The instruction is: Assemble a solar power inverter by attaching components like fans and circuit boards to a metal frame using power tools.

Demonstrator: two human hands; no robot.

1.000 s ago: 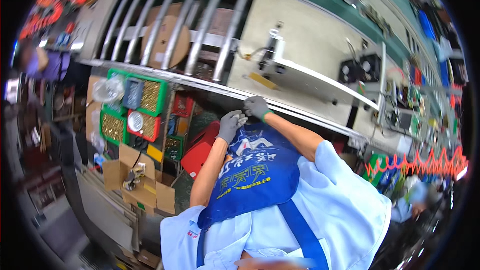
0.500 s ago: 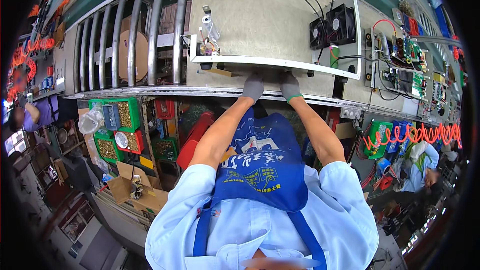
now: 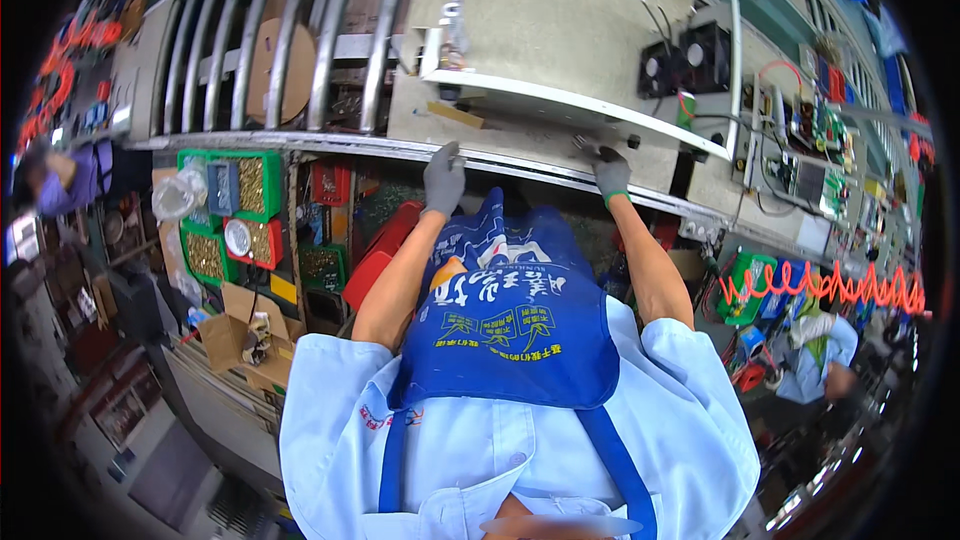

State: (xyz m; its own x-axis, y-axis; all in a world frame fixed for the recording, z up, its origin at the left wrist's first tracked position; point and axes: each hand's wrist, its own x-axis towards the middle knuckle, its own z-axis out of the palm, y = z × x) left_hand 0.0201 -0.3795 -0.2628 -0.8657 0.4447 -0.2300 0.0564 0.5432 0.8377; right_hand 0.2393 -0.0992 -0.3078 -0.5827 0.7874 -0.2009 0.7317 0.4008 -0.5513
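A metal panel with a white edge [image 3: 580, 112] stands on a pale board on the bench. Two black fans [image 3: 684, 62] with loose cables are at its right end, and a small wired part [image 3: 453, 45] is at its left end. My left hand [image 3: 444, 180], in a grey glove, is over the bench's front rail, apart from the panel, fingers stretched out and holding nothing visible. My right hand [image 3: 610, 172], also gloved, is at the rail just in front of the panel. Its fingers are curled beside a small shiny piece [image 3: 583, 143], blurred and too small to name.
Metal rollers [image 3: 290, 40] run along the left of the bench. A flat yellowish strip [image 3: 455, 116] lies before the panel. Green bins [image 3: 258, 185] of small hardware stand at the lower left. Circuit boards [image 3: 815, 180] and a coiled orange hose [image 3: 830, 285] are to the right. Two other people are at the sides.
My left hand has drawn away from the panel's front edge toward the left. My right hand has shifted right. The whole view has turned slightly, and the small shiny piece now shows.
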